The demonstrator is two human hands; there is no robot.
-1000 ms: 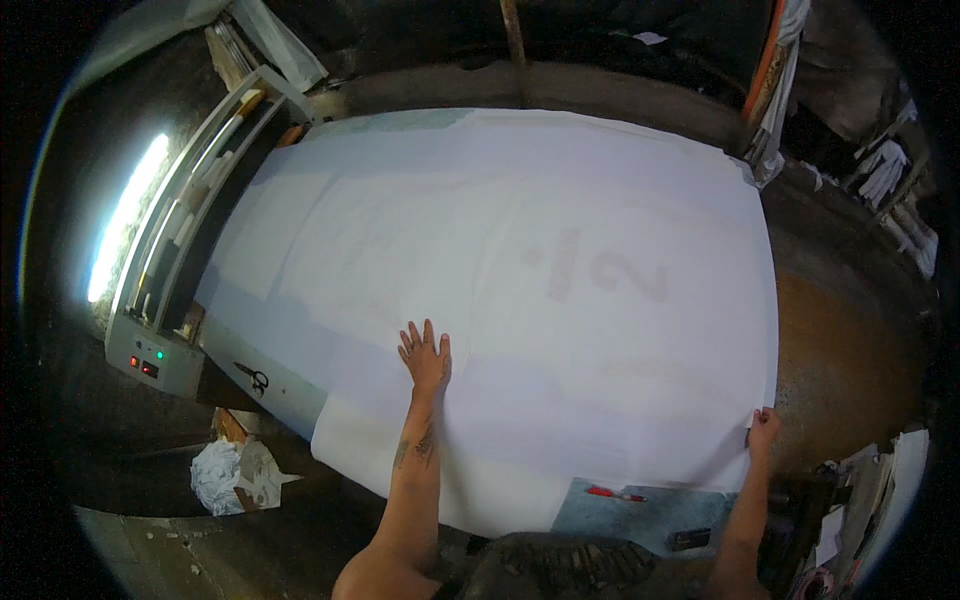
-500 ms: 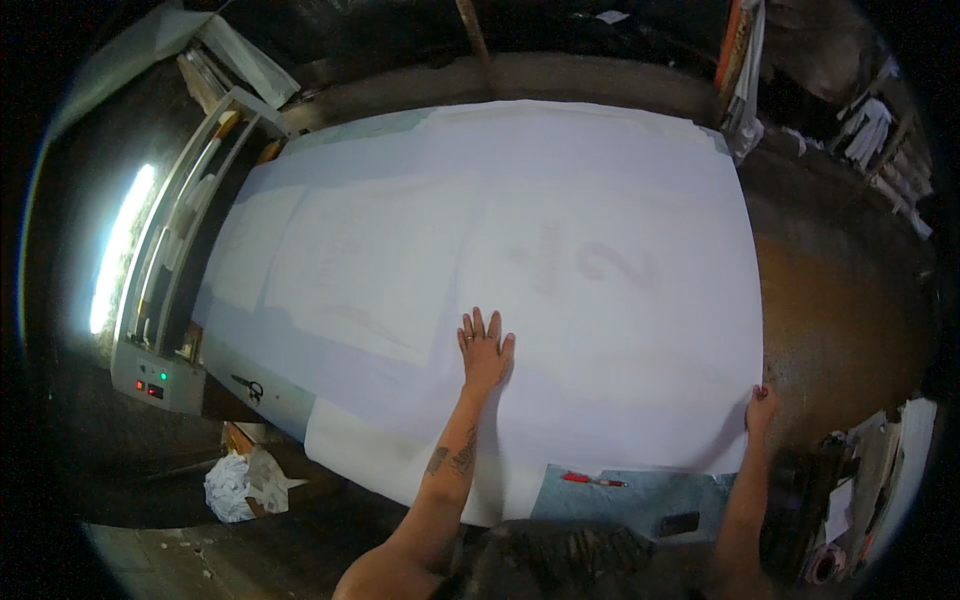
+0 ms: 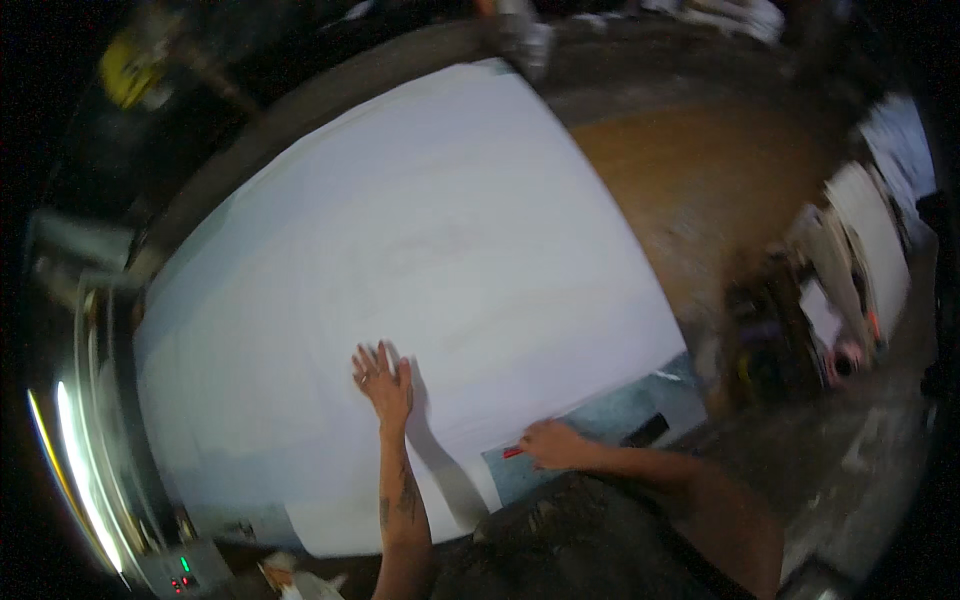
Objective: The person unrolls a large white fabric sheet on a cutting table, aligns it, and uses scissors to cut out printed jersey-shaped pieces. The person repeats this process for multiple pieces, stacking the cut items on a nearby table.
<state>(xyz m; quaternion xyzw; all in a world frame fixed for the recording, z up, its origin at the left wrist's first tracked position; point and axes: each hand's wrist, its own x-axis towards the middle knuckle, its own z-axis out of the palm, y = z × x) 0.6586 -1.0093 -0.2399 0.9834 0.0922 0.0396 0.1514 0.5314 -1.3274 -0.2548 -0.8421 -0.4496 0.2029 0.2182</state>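
Pressing left hand (image 3: 383, 381) flat on white sheet (image 3: 420, 250)

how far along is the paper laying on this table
Done: the big white sheet already lies spread flat over most of the table.
In hand: the left hand presses flat on the sheet, while the right hand is at its near edge, by a red pen-like thing on a grey-blue board.
Left: the near right corner looks unsettled; blur hides any creases.

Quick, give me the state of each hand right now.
Left hand: open, fingers spread, pressed flat on the white sheet.
Right hand: curled at the sheet's near edge by a red marker; grip cannot be told.
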